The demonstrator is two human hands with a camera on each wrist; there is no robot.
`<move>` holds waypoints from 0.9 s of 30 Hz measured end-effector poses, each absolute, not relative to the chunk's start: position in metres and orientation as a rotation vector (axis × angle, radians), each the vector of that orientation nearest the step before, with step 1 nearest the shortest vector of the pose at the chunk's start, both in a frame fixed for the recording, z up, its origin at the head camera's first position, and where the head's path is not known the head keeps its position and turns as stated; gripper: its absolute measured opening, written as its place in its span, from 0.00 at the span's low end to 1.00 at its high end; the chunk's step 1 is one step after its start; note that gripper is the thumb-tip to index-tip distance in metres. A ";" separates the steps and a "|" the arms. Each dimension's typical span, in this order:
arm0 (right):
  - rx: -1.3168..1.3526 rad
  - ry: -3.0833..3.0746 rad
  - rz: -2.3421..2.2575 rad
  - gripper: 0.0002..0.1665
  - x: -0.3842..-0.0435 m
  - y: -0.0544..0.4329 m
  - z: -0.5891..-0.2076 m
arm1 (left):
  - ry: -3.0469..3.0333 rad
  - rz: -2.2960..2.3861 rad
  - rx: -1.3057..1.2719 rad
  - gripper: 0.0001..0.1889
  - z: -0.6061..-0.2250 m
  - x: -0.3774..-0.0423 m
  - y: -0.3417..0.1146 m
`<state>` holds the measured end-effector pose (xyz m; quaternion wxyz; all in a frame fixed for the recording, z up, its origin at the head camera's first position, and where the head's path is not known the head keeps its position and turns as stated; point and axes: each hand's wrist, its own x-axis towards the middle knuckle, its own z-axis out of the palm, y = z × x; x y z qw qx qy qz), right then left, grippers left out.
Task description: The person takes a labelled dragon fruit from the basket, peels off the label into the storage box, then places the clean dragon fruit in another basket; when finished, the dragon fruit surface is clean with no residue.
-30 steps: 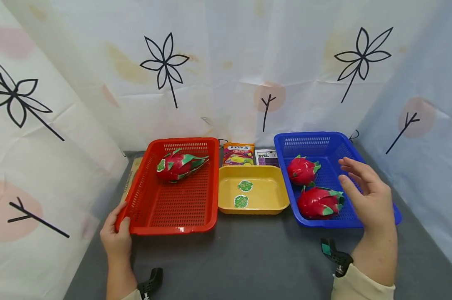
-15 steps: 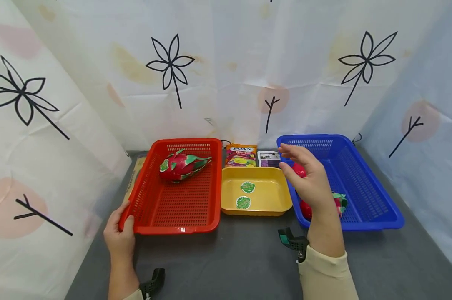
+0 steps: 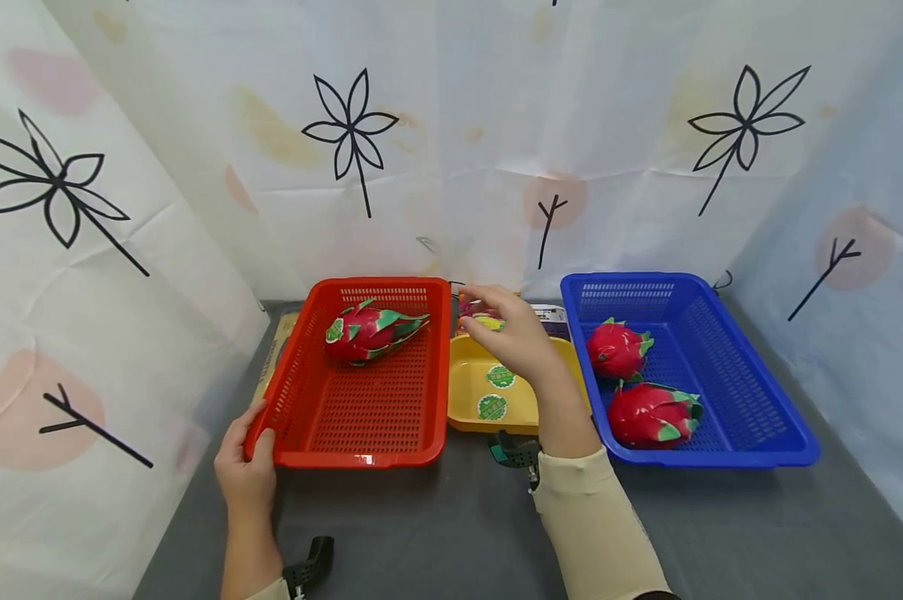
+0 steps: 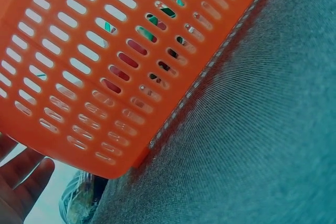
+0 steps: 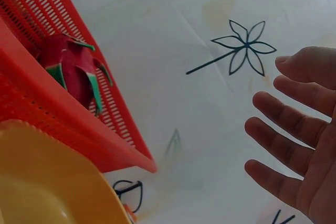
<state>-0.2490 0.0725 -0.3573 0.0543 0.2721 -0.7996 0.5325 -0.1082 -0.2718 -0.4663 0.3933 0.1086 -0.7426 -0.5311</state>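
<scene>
My left hand (image 3: 247, 467) grips the near left corner of a red plastic basket (image 3: 346, 459), thumb at the rim. In that basket lies a glossy red dragon fruit (image 3: 369, 333) with green-tipped scales, partly visible through the slots in the left wrist view. My right hand (image 3: 515, 333) hovers over a yellow tray (image 3: 530, 410), fingers spread and holding nothing; the right wrist view shows the loosely extended fingers (image 5: 283, 142). To the right stands a blue basket (image 3: 721, 358). Two dragon fruits sit along its left side, one farther back (image 3: 618, 350) and one nearer (image 3: 652, 417).
Two round green stickers lie in the yellow tray. Behind it are a candy packet (image 3: 491, 322), partly hidden by my right hand, and a purple-and-white packet (image 3: 552, 316). A brown flat thing (image 3: 275, 354) lies left of the red basket. Printed curtains enclose the grey table (image 3: 451, 533).
My right hand has swept left from over the blue basket to over the yellow tray, uncovering both dragon fruits there. My left hand keeps its place at the red basket's corner.
</scene>
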 end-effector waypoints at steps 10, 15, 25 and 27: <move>0.934 -2.631 1.688 0.26 -0.287 0.016 -0.371 | -1.902 -1.336 0.313 0.20 -0.497 -0.120 -0.292; 0.996 -2.687 1.732 0.26 -0.302 -0.005 -0.372 | -1.895 -1.352 0.275 0.20 -0.495 -0.120 -0.292; 0.962 -2.884 1.660 0.27 -0.326 -0.041 -0.377 | -1.899 -1.320 0.282 0.20 -0.486 -0.118 -0.285; 0.936 -2.947 1.618 0.28 -0.330 -0.047 -0.383 | -1.892 -1.316 0.287 0.20 -0.488 -0.117 -0.285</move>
